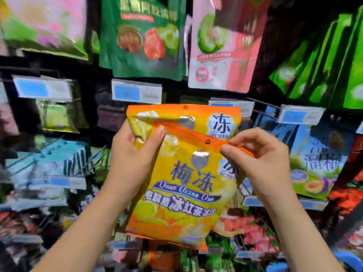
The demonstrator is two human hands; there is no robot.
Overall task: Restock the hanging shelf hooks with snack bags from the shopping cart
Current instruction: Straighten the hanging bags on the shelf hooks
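We take the front orange bag (186,185) as our landmark; behind and around it stands the dark display rack (290,32), blurred in places; above it hang a green bag (141,36) and a pink bag (222,52), and to its right a blue bag (318,158); directly behind it, touching it and showing above its top edge, is a second orange bag (196,114) of the same kind; both are held up before the rack, on no hook yet, and the shopping cart is out of view; the left hand (135,160) is at the landmark's upper left corner, thumb across the front and fingers curled behind, gripping both bags together; the right hand (263,161) is at its upper right, thumb and fingertips pinching the orange top strip; smaller, a wire hook (263,112) juts out just above and right of the landmark, a price tag (300,114) at its tip; smallest, the hang hole (207,142) sits in the top strip, just left of that pinch. We judge the risks thus: the strip is creased and tilted, so the hook tip could miss the hole or tear it; the two bags' holes are out of line, so only one may thread; should the left hand loosen, the rear bag could slide out and fall.
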